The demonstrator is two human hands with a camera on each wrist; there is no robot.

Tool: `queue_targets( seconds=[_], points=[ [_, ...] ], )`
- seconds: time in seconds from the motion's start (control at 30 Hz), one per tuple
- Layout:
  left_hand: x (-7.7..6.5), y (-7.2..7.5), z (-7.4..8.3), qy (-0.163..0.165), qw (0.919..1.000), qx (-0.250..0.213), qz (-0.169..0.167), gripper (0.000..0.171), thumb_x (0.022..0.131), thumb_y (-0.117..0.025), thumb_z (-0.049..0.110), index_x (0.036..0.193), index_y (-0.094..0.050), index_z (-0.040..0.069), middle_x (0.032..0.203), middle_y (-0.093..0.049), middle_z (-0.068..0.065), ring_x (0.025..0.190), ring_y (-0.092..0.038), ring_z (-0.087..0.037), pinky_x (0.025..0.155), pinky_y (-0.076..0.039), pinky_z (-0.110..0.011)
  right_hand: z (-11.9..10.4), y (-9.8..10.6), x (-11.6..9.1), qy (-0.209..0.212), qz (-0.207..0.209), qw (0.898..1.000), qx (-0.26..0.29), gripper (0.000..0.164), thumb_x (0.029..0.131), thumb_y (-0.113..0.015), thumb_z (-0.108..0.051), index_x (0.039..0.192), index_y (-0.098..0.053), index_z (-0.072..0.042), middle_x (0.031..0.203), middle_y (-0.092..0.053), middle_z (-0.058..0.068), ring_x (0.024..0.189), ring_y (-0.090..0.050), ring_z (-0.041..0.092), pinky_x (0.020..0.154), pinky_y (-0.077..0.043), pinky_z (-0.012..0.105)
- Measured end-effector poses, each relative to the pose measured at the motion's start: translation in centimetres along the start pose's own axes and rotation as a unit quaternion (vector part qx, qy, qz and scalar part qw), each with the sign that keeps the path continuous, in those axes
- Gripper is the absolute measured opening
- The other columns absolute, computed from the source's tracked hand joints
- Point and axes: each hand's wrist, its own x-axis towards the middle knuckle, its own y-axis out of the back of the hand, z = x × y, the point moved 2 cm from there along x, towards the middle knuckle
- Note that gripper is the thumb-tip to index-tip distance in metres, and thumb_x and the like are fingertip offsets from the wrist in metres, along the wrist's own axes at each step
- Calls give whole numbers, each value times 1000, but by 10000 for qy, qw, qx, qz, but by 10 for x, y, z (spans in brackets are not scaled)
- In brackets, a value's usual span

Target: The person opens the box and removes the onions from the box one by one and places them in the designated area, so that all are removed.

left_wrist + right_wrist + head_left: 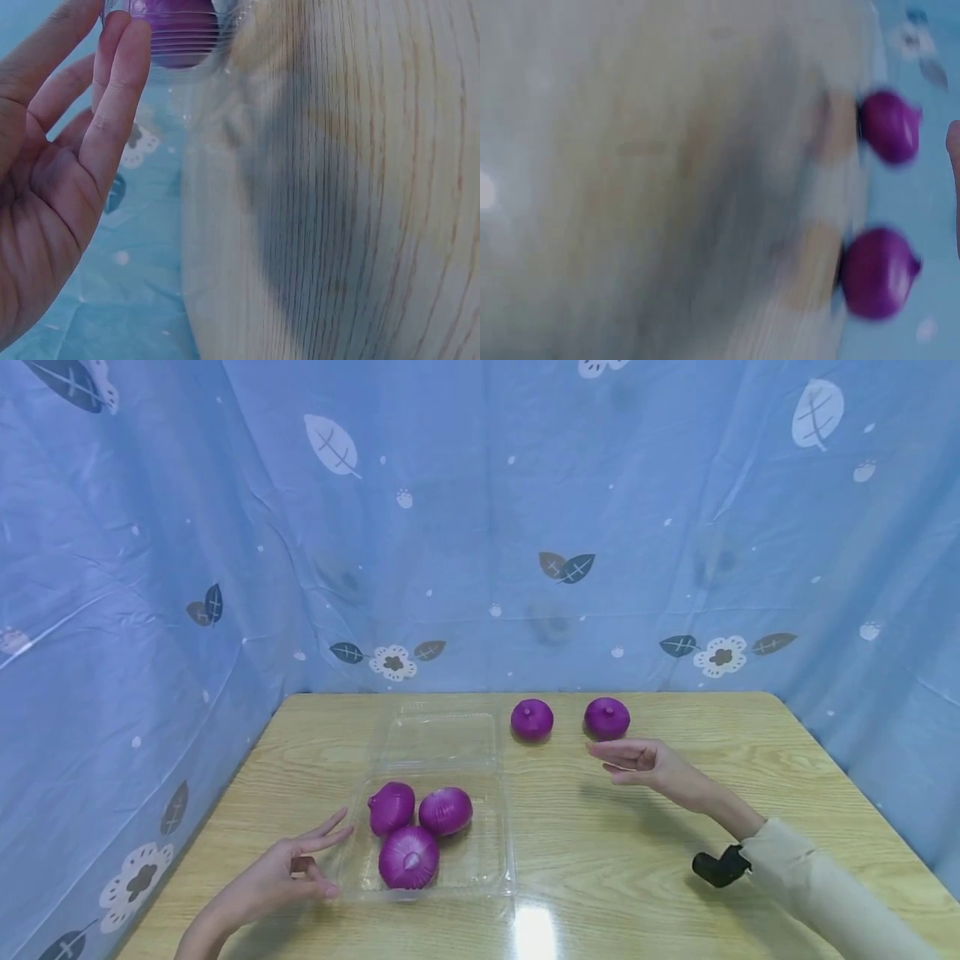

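A clear plastic clamshell box (491, 860) lies on the table with its lid (442, 739) folded back. Three purple onions sit in its base: one at the left (392, 808), another at the right (446, 811) and the third in front (409, 858). My left hand (277, 872) is at the box's left wall, fingers spread and fingertips right at the edge. Two more onions stand at the back, one beside the lid (532, 720), the other farther right (607, 718). Over the table, just in front of the right-hand onion, my right hand (660, 768) holds nothing, its fingers extended.
The wooden table (600, 877) meets a blue patterned curtain (487, 527) at its back and sides. A black device (720, 866) is strapped at the right wrist, by the pale sleeve (817, 885).
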Motion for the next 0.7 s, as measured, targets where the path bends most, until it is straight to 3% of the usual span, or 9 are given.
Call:
queue_targets(
  seconds=[0.07,0.13,0.27,0.37,0.43,0.5,0.7],
  points=[
    [0,0,0,-43,10000,13,11,67,87,-68,8,142,-34,-8,152,-5,-29,71,-66,-21,65,-53,-28,-2,-14,1,82,-419,9989,191,47,92,-53,9,138,-40,10,144,-45,13,129,-46,14,101,-39,36],
    [0,0,0,-91,10000,26,7,67,87,-68,9,143,-34,-7,157,-9,-15,71,-67,-21,64,-53,-28,-3,-27,1,72,-810,9960,370,47,91,-52,11,137,-41,11,144,-46,12,131,-45,16,103,-38,36],
    [0,-1,-1,-177,9998,5,-22,67,87,-68,8,143,-34,-7,155,-15,17,72,-67,-21,63,-53,-28,-6,-52,2,127,-1501,9877,427,46,90,-54,12,135,-43,13,142,-43,24,131,-45,21,103,-36,38],
    [0,-1,-2,-107,9999,-64,-33,67,87,-68,8,143,-34,-7,157,-13,9,72,-67,-22,62,-53,-28,-15,-67,6,223,-1960,9801,234,46,89,-58,8,133,-45,13,139,-43,29,130,-45,26,103,-36,43],
    [-1,-1,-2,-62,9999,-96,-29,67,87,-68,9,143,-34,-7,158,-10,-5,72,-67,-22,61,-53,-29,-22,-73,12,262,-2257,9738,13,47,89,-61,4,132,-47,12,139,-45,28,130,-46,26,103,-35,44],
    [-1,0,-2,-40,9999,-104,-19,67,87,-68,8,143,-34,-7,157,-9,-9,72,-67,-22,60,-53,-29,-29,-77,20,289,-2513,9672,-223,47,87,-63,2,132,-49,10,138,-47,25,130,-46,25,104,-34,44],
    [1,0,-3,-240,9997,-45,-59,67,87,-67,7,143,-34,-8,154,-17,25,72,-67,-22,61,-53,-29,-46,-78,50,330,-2997,9518,-563,48,85,-65,4,130,-50,11,138,-49,23,131,-46,22,107,-34,41]
  ],
)
